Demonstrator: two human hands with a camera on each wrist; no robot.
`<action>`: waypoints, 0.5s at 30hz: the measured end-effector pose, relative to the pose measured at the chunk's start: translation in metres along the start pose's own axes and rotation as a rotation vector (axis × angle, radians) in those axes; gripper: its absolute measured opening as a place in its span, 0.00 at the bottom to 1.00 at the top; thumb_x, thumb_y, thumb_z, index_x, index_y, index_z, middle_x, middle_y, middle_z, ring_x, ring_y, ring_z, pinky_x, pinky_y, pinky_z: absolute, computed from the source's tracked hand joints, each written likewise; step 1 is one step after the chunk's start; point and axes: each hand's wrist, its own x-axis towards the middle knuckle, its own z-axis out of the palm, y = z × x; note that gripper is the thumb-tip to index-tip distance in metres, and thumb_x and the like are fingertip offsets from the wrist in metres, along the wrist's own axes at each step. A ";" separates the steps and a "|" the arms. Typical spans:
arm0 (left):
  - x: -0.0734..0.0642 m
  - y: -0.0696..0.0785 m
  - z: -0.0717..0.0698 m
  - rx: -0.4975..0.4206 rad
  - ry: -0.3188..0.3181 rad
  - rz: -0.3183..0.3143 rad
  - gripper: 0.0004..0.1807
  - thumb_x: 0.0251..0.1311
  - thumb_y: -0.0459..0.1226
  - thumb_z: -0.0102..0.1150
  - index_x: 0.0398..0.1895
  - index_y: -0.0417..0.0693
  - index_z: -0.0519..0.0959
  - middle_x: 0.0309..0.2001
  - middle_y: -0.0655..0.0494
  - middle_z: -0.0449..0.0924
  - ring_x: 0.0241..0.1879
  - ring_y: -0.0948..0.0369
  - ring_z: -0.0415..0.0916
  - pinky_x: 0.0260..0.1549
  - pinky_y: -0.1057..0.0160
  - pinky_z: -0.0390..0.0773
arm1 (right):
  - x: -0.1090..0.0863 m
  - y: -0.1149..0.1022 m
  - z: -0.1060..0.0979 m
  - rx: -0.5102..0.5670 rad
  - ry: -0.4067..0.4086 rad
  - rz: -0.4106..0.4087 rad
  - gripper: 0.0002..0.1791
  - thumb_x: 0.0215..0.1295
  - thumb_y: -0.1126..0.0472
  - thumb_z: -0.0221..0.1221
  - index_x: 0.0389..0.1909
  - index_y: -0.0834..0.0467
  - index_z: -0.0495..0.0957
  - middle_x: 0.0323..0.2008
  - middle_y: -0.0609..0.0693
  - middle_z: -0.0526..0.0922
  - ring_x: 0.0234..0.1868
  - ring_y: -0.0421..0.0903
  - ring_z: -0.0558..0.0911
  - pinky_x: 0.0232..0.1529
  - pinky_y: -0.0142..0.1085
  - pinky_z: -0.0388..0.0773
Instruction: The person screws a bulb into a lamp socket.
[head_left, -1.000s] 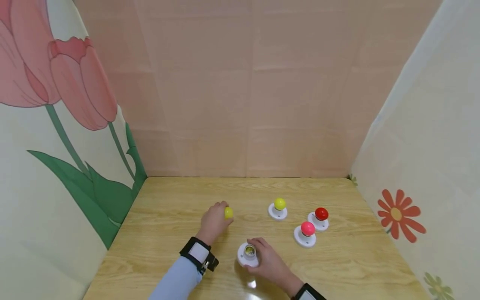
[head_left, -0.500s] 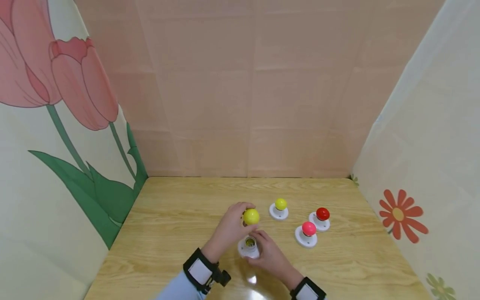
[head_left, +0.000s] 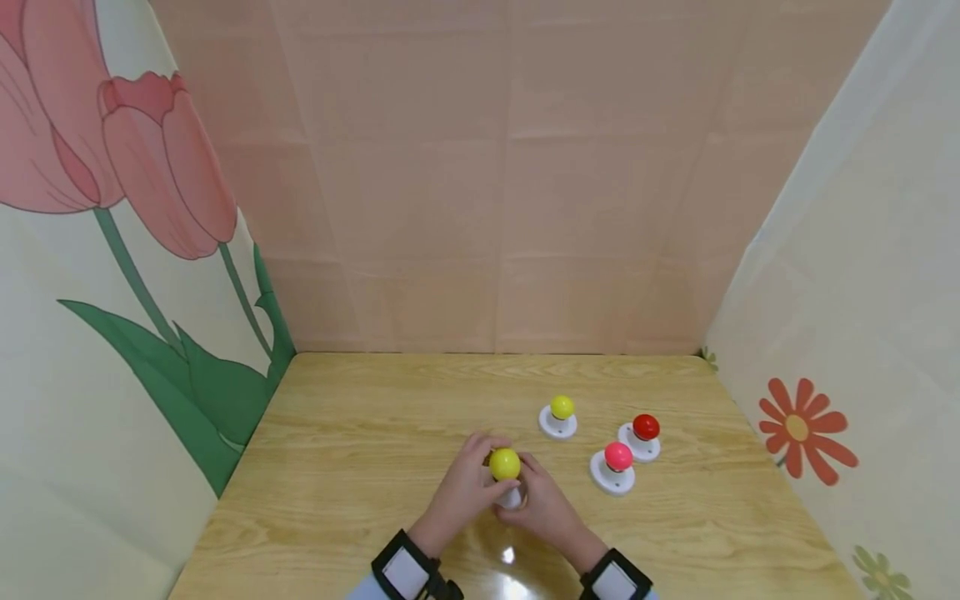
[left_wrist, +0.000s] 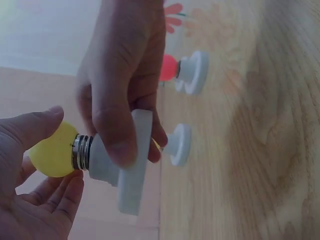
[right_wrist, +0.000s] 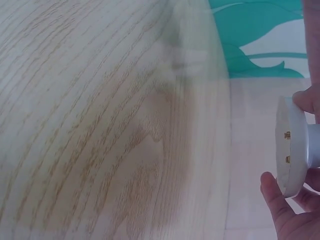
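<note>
My left hand (head_left: 467,490) grips a yellow light bulb (head_left: 505,463) between thumb and fingers. In the left wrist view the bulb's metal screw thread (left_wrist: 81,152) shows, its end at the mouth of a white lamp holder (left_wrist: 134,165). How deep the thread sits inside cannot be told. My right hand (head_left: 546,510) grips that lamp holder by its round base. Seen from the right wrist, the base's underside (right_wrist: 283,150) has small brass contacts and is held off the table.
To the right, other bulbs stand upright in white holders on the wooden table (head_left: 360,417): a yellow bulb (head_left: 562,407), a red bulb (head_left: 646,427) and a pink bulb (head_left: 618,456). A pinkish backdrop (head_left: 495,250) rises behind the table, with patterned cloth at both sides.
My left hand has carried the yellow bulb rightward and down onto the lamp holder's mouth. My right hand has kept its grip on the holder. The other bulbs stayed put.
</note>
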 end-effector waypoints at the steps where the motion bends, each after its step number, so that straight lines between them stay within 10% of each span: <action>1: -0.001 -0.001 0.001 -0.005 0.006 0.000 0.28 0.53 0.44 0.70 0.58 0.54 0.74 0.59 0.57 0.71 0.60 0.58 0.71 0.59 0.55 0.72 | 0.000 0.000 0.000 -0.008 0.004 -0.004 0.36 0.43 0.57 0.73 0.57 0.59 0.74 0.55 0.49 0.76 0.52 0.44 0.78 0.54 0.44 0.77; 15: -0.003 -0.006 0.000 0.093 0.034 0.055 0.31 0.51 0.48 0.71 0.57 0.51 0.74 0.57 0.59 0.73 0.58 0.60 0.72 0.58 0.55 0.73 | 0.001 -0.002 0.001 -0.020 0.030 -0.014 0.36 0.40 0.57 0.73 0.56 0.60 0.76 0.54 0.50 0.76 0.52 0.45 0.78 0.55 0.45 0.76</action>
